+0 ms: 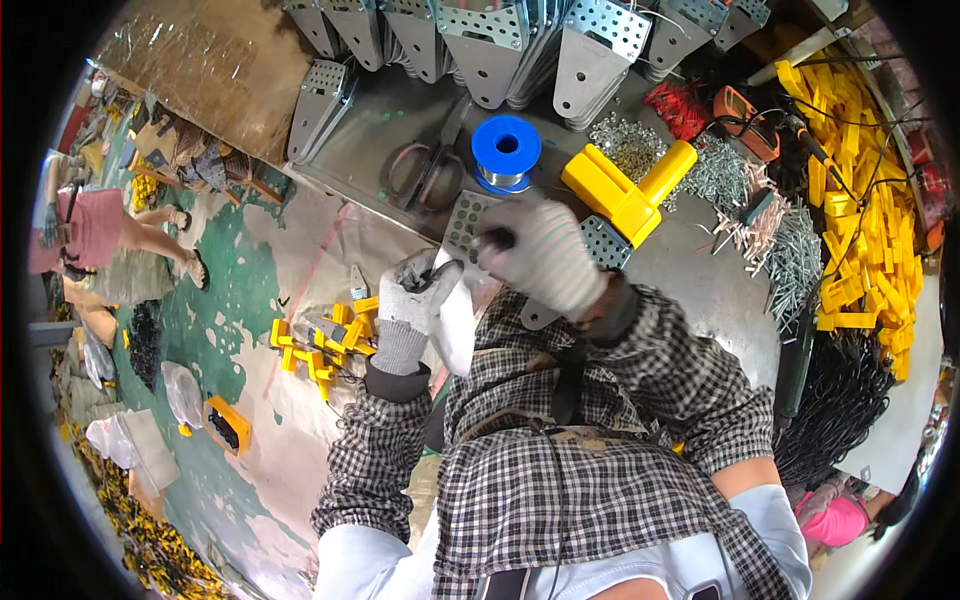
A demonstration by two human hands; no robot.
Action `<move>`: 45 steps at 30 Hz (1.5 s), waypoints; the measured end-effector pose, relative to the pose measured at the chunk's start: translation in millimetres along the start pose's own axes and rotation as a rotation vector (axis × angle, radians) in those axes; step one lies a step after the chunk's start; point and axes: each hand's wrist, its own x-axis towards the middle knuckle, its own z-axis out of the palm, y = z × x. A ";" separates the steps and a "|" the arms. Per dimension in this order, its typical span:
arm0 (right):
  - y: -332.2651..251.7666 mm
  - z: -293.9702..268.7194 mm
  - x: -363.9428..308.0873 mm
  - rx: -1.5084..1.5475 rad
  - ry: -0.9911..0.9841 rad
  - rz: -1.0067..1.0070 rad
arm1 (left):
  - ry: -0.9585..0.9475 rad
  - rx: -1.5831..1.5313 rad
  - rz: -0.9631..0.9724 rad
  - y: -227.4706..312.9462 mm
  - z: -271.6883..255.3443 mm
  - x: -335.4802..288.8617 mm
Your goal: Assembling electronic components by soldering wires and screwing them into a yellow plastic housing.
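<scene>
My left hand (pixel 415 295), in a grey knit glove, is held near the table's front edge with its fingers curled together. What they pinch, if anything, is too small to make out. A smooth white piece (pixel 457 330) shows beside its palm. My right hand (pixel 545 255), in a striped pale glove and slightly blurred, is closed just to the right. Its grip hides any contents. Behind the hands is a flat metal plate with round spots (pixel 464 222). A yellow plastic T-shaped part (pixel 622 195) sits on a perforated metal bracket (pixel 604 243), partly covered by my right hand and wrist.
A blue wire spool (pixel 506 150) and large scissors (pixel 425 170) lie on the metal table. Stacked metal brackets (pixel 490 50) line its back. Screws (pixel 720 170), yellow parts (pixel 860 190) and black cables (pixel 835 400) crowd the right. Another person (pixel 95 230) is at far left.
</scene>
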 end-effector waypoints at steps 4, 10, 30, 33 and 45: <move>20.3 -69.0 -28.4 0.045 0.397 0.012 | 0.244 0.166 0.324 10.9 -12.5 -7.1; 71.8 -128.0 -22.4 -0.540 0.344 -0.041 | -0.257 0.718 0.792 60.4 86.7 -18.6; 278.6 -263.3 6.3 -0.434 1.074 0.261 | -0.005 1.343 0.650 107.5 247.6 55.7; 244.5 -255.7 -2.2 0.522 0.827 0.064 | 0.012 1.171 0.949 126.7 211.1 26.0; -19.0 66.7 -70.0 -0.071 -0.396 -0.648 | -0.022 1.755 0.253 -44.4 -207.4 -129.1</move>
